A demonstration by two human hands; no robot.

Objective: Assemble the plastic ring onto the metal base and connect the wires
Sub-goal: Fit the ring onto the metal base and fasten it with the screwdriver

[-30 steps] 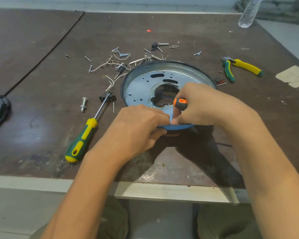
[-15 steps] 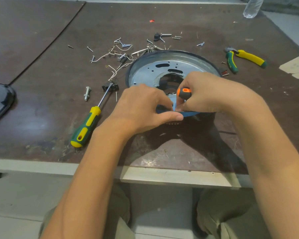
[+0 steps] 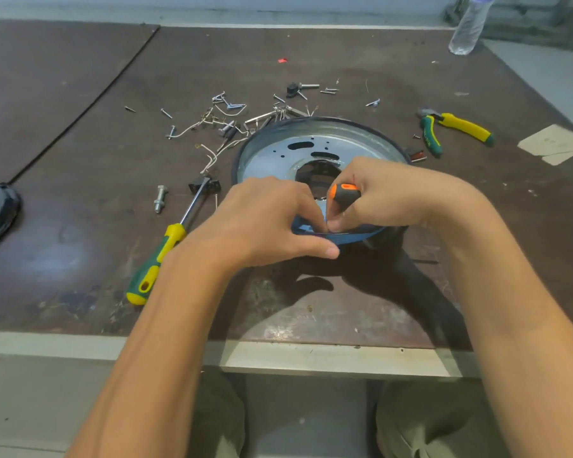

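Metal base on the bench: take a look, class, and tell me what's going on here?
A person works at the near edge of the metal base. The left hand pinches the blue strip there, thumb underneath; the right hand holds an orange-handled tool at the same spot. A screwdriver lies to the left, pliers to the right, loose screws behind.

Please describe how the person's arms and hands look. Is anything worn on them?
The left forearm and the right forearm are bare, with no sleeves in view. The left hand and the right hand wear no gloves, and no watch or jewellery shows. The trousers are olive-green.
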